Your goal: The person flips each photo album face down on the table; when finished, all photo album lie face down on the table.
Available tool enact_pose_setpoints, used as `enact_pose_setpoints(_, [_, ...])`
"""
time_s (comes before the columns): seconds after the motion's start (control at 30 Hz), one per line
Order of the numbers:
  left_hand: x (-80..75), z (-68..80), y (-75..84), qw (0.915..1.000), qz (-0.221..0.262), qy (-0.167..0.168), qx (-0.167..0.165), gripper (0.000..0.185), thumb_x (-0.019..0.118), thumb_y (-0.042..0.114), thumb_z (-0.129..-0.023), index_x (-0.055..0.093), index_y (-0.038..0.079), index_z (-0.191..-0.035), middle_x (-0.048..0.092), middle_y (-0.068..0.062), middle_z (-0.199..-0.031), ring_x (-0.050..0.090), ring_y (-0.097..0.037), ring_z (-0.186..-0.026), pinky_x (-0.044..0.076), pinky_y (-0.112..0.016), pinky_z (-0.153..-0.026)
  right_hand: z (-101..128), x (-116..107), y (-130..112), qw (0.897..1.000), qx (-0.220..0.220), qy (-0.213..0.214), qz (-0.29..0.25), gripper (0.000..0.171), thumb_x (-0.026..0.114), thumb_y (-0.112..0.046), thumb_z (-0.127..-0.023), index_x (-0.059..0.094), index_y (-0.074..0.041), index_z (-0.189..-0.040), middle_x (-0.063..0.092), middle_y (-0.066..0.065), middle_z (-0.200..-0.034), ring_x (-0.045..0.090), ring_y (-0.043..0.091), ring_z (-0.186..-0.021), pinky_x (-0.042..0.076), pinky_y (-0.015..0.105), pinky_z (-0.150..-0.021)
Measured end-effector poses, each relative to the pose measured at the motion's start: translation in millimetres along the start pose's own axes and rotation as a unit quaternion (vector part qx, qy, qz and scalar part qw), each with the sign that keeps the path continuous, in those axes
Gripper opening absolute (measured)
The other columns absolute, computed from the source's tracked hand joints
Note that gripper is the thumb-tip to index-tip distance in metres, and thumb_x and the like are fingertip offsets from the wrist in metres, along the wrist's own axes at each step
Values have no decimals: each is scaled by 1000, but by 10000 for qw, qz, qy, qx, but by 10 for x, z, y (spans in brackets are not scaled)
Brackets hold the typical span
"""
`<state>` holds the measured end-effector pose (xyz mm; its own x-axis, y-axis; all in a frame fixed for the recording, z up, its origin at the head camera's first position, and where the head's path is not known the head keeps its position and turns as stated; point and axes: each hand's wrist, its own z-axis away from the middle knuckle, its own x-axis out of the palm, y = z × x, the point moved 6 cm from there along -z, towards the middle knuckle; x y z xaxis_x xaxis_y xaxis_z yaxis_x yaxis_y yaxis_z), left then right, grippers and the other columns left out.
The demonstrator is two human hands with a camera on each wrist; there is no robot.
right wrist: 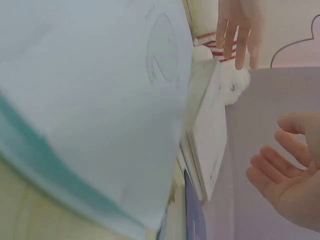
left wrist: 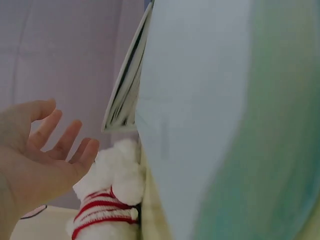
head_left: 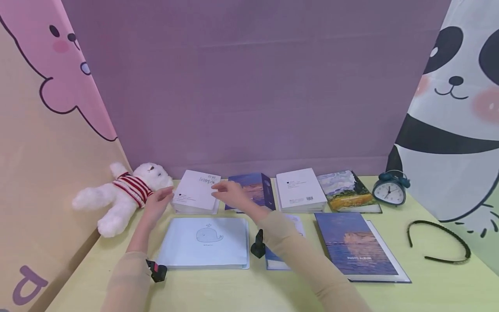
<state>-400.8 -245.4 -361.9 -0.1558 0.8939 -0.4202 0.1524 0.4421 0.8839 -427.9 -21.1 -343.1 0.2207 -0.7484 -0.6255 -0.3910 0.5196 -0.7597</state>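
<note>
A thick white book lies flat in the back row, left of centre, with print on its cover. My left hand hovers near its left edge, beside the white plush bear in a red-striped sweater. Loosely bent fingers and nothing in the grasp show in the left wrist view of that hand. Over the book's right edge is my right hand; the right wrist view shows this hand with parted, relaxed fingers, apart from the book. In front lies a pale blue whale album.
Photo albums with painted covers lie to the right, beside another white book and a landscape-cover book. A blue album is partly under my right forearm. An alarm clock and black headband are far right.
</note>
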Motion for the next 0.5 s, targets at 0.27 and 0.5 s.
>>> enact_pose_setpoints(0.27, [-11,49,-264,9954,191,-726,-598,49,41,21,-93,29,-5,-133,34,-26,-132,37,-35,-119,37,-45,-96,-34,374,94,9982,373,-459,67,40,56,-31,-85,54,-14,-121,49,5,-128,46,23,-116,41,37,-93])
enact_pose_setpoints(0.5, [109,74,-335,9834,585,-1644,-504,57,39,23,-94,17,-11,-134,27,-30,-135,30,-39,-124,29,-46,-101,-74,524,120,9952,809,-556,-52,52,56,-30,-85,41,-12,-131,39,9,-136,35,27,-125,31,42,-101])
